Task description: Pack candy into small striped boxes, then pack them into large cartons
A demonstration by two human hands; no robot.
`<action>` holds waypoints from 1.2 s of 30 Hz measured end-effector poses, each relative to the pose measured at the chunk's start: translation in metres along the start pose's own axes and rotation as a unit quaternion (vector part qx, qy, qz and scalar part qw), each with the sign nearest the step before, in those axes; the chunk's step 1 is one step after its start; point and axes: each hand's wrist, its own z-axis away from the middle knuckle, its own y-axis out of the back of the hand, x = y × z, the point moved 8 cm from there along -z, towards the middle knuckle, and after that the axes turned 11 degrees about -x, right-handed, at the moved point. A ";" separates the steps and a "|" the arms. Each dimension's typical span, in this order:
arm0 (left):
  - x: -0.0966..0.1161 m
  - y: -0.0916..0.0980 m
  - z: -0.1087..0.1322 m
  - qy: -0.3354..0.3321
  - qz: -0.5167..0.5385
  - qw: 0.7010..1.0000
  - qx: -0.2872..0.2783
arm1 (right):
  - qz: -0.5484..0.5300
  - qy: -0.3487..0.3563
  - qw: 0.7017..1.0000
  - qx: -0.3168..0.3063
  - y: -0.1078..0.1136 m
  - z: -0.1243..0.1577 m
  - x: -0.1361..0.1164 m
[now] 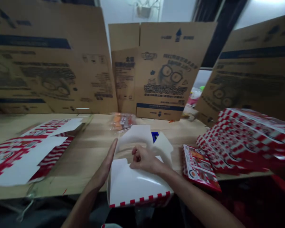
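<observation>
A white paper box [135,186] with a red checkered edge stands partly folded at the table's front edge, its flaps raised. Flat against the box's left side lies my left hand [106,161], fingers stretched out. My right hand [143,159] is over the box's opening with its fingers curled; what they hold, if anything, is hidden. Behind the box lies a clear packet with orange contents [123,121]. A small blue item [155,136] shows beside the box's rear flap.
Flat red-and-white box blanks [21,155] lie at the left. At the right are a stack of red checkered boxes [242,145] and a flat printed red box [199,164]. Tall cardboard panels [166,69] stand along the back of the wooden table [90,152].
</observation>
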 end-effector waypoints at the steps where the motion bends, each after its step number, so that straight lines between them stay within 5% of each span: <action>1: 0.001 0.000 -0.004 0.003 -0.004 1.000 -0.007 | -0.008 0.002 1.000 -0.005 -0.001 0.000 0.000; 6: 0.020 0.001 -0.016 0.011 -0.142 0.990 0.010 | 0.006 0.022 1.000 0.004 -0.002 0.002 -0.006; 11: 0.033 -0.012 -0.016 0.055 -0.302 0.951 0.017 | 0.188 0.017 0.982 0.029 -0.009 0.011 -0.021; 14: 0.033 -0.019 -0.015 0.060 -0.325 0.944 0.003 | 0.287 0.086 0.953 0.036 -0.010 0.031 -0.048; 16: 0.027 -0.018 -0.014 0.070 -0.312 0.948 -0.005 | 0.300 0.176 0.929 0.126 0.012 0.059 -0.068; 18: 0.019 -0.014 -0.012 0.092 -0.287 0.953 -0.015 | 0.235 0.244 0.884 0.321 0.059 0.101 -0.070; 20: 0.013 -0.011 -0.012 0.110 -0.264 0.958 -0.026 | 0.104 0.262 0.808 0.518 0.103 0.144 -0.039; 21: 0.012 -0.010 -0.012 0.114 -0.258 0.959 -0.030 | 0.050 0.247 0.803 0.540 0.116 0.148 -0.017; 23: 0.014 -0.011 -0.013 0.113 -0.258 0.959 -0.039 | -0.024 0.181 0.873 0.451 0.122 0.124 0.023; 26: 0.018 -0.017 -0.015 0.106 -0.271 0.955 -0.056 | -0.071 0.092 0.959 0.259 0.092 0.072 0.060; 30: 0.023 -0.022 -0.014 0.085 -0.307 0.946 -0.064 | 0.043 0.001 0.981 0.188 0.060 0.037 0.062; 36: 0.019 -0.018 -0.009 0.103 -0.332 0.935 -0.069 | 0.210 -0.044 0.966 0.145 0.044 0.031 0.049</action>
